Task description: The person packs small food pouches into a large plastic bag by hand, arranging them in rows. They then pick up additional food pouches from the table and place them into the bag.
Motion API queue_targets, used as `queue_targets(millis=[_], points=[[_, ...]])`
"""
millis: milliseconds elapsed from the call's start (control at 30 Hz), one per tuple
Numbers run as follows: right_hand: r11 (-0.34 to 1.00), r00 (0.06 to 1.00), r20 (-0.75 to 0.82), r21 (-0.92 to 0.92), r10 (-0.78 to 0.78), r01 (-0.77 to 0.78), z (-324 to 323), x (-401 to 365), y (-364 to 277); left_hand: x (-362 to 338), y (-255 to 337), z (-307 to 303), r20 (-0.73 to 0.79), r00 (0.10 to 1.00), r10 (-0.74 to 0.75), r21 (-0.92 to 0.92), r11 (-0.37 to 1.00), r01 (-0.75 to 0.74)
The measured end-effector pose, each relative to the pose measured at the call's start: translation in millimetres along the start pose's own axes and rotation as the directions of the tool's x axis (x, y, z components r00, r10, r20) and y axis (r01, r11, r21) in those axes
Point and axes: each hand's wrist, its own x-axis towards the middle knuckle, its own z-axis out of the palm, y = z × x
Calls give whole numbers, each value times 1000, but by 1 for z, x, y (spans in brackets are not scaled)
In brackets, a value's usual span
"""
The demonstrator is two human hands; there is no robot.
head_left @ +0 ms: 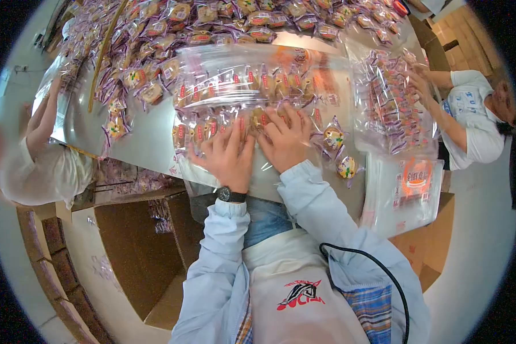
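A large clear bag (pixel 212 66) lies flat on the table, with rows of small wrapped pastries inside. My left hand (pixel 229 153), with a black watch at the wrist, rests with spread fingers on the lower row at the bag's near side. Beside it my right hand (pixel 285 137) lies on the same row, its fingers apart and pointing away from me. Neither hand grips anything that shows. Just right of my right hand are two loose wrapped pastries, one (pixel 333 137) above the other (pixel 347 167).
A heap of wrapped pastries (pixel 212 23) covers the table's far side. Flat printed bags (pixel 407 192) are stacked at the right. A co-worker (pixel 470 114) at the right handles another filled bag (pixel 387 103). Another person (pixel 37 155) stands left. An open cardboard box (pixel 137 246) is below the table.
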Motion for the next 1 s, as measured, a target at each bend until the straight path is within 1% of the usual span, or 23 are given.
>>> queue_targets(millis=[67,167,267,367,467,567,600,700,733,767,800,867,900,933,1000], points=[[998,998,-34,54,44,-42,3,-1,-2,6,6,2,13,1000,13,58,998,-13],[998,998,-18,14,61,-61,2,2,-3,14,13,1,86,996,-17,111,994,7],[1000,1000,-27,-5,16,-17,1,5,-4,24,24,-4,152,987,-61,186,982,32],[993,997,31,-93,-70,72,-5,9,-1,27,15,4,149,985,88,158,981,-111],[997,1000,0,65,-30,30,7,3,8,17,0,21,181,963,202,136,964,-228],[995,997,20,67,-73,71,5,3,11,23,7,8,300,943,146,118,975,-189],[994,997,3,78,-75,74,6,0,12,24,9,5,346,929,129,125,975,-182],[990,996,-36,108,-88,91,11,-1,16,24,9,9,328,928,177,129,965,-230],[989,996,-40,117,-86,90,11,1,18,22,7,20,249,943,222,159,951,-266],[988,996,-42,128,-82,87,10,0,17,17,6,20,278,936,214,174,948,-268],[921,994,18,375,107,-106,12,-2,16,20,8,18,299,932,206,192,943,-271],[978,998,36,199,55,-61,-15,3,3,21,7,16,354,919,172,201,946,-255],[994,998,49,104,32,-37,-26,2,-2,21,7,11,365,912,189,169,950,-264],[997,993,118,-75,30,-22,-25,-5,-2,22,9,7,376,903,209,132,952,-275],[1000,999,45,-3,-10,10,-16,-12,6,21,9,6,394,882,258,113,939,-325]])
